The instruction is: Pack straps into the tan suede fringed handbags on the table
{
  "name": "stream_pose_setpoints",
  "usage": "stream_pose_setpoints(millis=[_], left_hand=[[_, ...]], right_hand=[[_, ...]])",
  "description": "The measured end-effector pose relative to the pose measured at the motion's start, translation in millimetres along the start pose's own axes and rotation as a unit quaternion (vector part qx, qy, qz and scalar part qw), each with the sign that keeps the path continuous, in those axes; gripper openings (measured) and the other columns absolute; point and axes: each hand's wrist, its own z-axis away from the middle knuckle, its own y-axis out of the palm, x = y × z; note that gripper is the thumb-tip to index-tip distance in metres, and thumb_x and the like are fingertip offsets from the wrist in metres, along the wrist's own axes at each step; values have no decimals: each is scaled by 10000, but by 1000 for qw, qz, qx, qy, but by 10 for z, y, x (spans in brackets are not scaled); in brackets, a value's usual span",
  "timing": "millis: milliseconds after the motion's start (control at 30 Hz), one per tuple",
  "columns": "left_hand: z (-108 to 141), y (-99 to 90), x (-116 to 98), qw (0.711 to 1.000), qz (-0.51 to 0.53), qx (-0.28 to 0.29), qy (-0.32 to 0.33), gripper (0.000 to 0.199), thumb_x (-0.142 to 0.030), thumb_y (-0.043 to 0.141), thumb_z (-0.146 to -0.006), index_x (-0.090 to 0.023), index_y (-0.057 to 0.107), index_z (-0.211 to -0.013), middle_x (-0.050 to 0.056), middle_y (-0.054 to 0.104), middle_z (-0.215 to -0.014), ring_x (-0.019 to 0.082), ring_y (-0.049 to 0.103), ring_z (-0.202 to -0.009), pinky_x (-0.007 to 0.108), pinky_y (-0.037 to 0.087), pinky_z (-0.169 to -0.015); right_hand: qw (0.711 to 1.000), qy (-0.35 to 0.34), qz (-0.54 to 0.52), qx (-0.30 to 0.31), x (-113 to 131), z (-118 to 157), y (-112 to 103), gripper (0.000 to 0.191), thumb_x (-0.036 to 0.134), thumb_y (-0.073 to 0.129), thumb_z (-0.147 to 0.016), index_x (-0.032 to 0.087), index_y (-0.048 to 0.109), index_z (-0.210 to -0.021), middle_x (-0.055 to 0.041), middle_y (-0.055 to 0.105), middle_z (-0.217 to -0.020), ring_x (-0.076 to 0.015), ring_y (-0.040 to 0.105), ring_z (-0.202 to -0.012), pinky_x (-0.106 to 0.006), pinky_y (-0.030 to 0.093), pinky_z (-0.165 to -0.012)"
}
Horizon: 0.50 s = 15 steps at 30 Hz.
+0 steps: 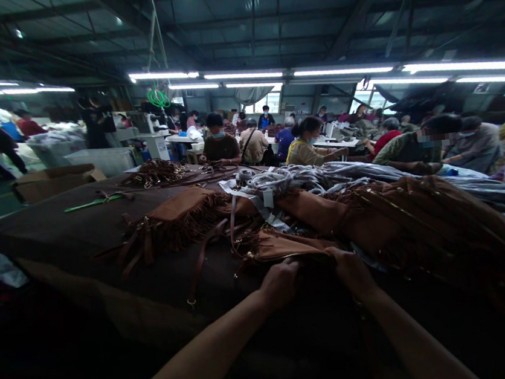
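My left hand (280, 283) and my right hand (352, 272) both grip the near edge of a tan suede fringed bag (281, 247), whose zipper runs along its top. The fingers are partly hidden in the dark fold of the bag. A long brown strap (202, 262) with a metal clip lies just left of my left hand. Another fringed suede bag (177, 209) lies farther left, and a heap of fringed suede pieces (420, 222) spreads to the right of my right hand.
A brown-covered worktable (52, 236) holds a heap of grey bags (288, 179), tangled dark fringe (156, 173) and a green-handled tool (94, 202). Beyond it, several co-workers (307, 150) sit at workbenches. A cardboard box (53, 182) and white bins (100, 162) stand at the far left.
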Motion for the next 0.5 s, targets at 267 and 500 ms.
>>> stream_pose_setpoints(millis=[267,500], left_hand=[[-425,281,-107,998,20,63,-2,311,-254,467,-863,-189,609,-1131,95,652,-1102,262,606,-1026,393,478,-900],[-641,544,-96,990,129,50,-6,372,-196,472,-869,-173,570,-1228,92,594,-1250,248,541,-1149,414,417,-1008]], right_hand=[[996,58,-49,-50,-77,-67,100,330,189,459,-779,229,681,-1020,-50,718,-879,-184,659,-810,-236,415,-653],[988,77,-78,-109,-58,-23,113,300,260,498,-790,255,670,-1035,-25,720,-884,-187,663,-776,-252,430,-632]])
